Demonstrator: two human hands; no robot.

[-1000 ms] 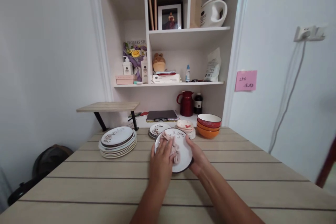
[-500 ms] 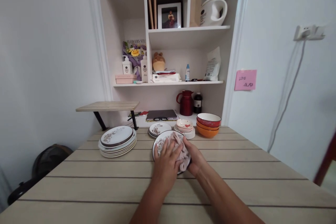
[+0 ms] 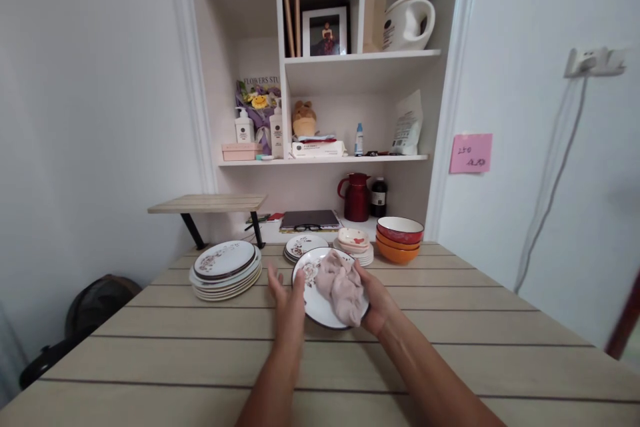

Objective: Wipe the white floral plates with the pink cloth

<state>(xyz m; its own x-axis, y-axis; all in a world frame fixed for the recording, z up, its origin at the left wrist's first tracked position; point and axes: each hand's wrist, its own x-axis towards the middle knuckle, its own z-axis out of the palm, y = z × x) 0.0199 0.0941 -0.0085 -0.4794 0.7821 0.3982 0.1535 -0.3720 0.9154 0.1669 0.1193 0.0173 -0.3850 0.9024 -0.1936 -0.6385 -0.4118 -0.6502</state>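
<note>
A white plate with a dark rim and brown flower pattern is held tilted above the table. My right hand grips its right edge, thumb on top by the cloth and the fingers hidden beneath. A crumpled pinkish cloth lies over the plate's right half. My left hand is at the plate's left edge, fingers spread and thumb near the rim, with nothing held in it; whether it touches the rim I cannot tell. Behind the plate sits a short stack of small patterned plates.
A taller stack of plates stands left, near a small raised wooden shelf. At the back right are small pink dishes on plates and stacked red and orange bowls. A red jug stands behind them.
My left hand has come off the cloth and moved left to the plate's edge, its fingers opening. The cloth stays on the plate, which my right hand still holds.
</note>
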